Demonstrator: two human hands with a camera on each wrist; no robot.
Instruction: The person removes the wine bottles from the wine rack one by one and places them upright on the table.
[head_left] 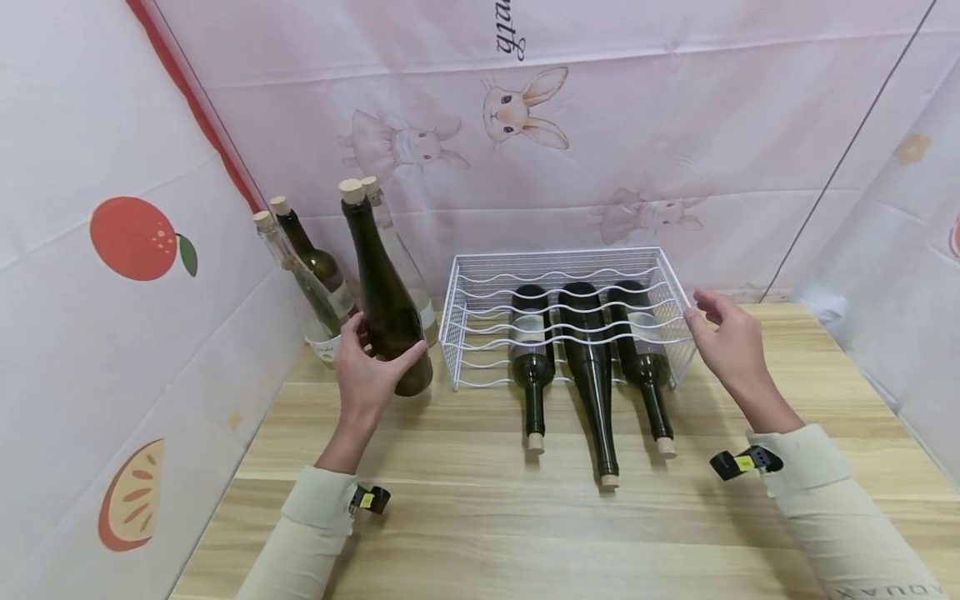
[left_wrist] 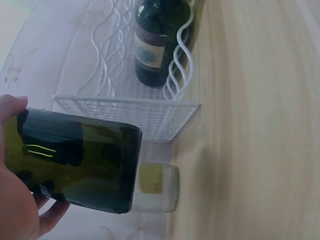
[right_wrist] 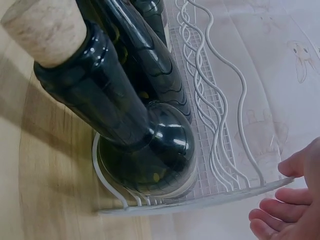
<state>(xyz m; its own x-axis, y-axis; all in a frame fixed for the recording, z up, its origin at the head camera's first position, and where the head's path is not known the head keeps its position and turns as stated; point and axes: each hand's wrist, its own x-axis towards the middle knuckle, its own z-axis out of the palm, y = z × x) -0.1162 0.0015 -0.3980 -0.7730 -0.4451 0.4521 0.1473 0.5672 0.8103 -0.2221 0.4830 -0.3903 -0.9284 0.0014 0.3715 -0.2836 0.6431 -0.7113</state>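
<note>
My left hand (head_left: 366,371) grips the lower part of a dark green corked wine bottle (head_left: 381,287), held upright with a slight tilt, left of the white wire rack (head_left: 558,252). Its base (left_wrist: 100,165) hangs above the table in the left wrist view. Three dark wine bottles lie side by side in the rack: one left (head_left: 531,367), a longer one in the middle (head_left: 592,367) and one right (head_left: 645,362). Their corked necks stick out of the front. At the rack's right rim, my right hand (head_left: 731,342) has its thumb at the edge and its fingers loosely bent.
Behind the held bottle stands a clear corked bottle (head_left: 412,275). Further left are another clear bottle (head_left: 300,287) and a dark bottle (head_left: 318,262), near the left fabric wall (head_left: 172,350). A printed cloth (head_left: 712,125) hangs behind the rack. Wooden tabletop (head_left: 480,500) extends in front.
</note>
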